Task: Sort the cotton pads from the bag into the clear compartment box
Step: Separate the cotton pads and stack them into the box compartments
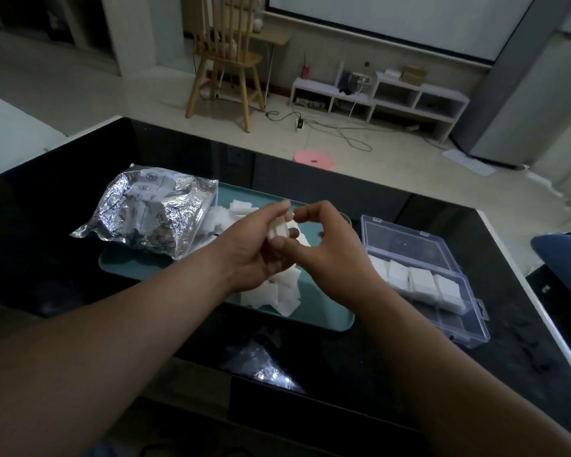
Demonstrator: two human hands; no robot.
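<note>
A crinkled silver foil bag (152, 216) lies on the left end of a teal tray (323, 316). Loose white cotton pads (277, 293) are scattered over the tray. My left hand (254, 249) holds a small stack of cotton pads (279, 227) above the tray. My right hand (330, 249) hovers right beside it, fingers curled toward the stack, thumb touching its lower edge. The clear compartment box (442, 291) stands open to the right of the tray. Its near row of compartments holds white pads (419, 280).
The black table (47, 258) has a white edge on the right. A clear plastic wrapper (264, 361) lies on the table in front of the tray. A blue object (561, 255) is at the far right. Beyond the table are a wooden chair and low white shelves.
</note>
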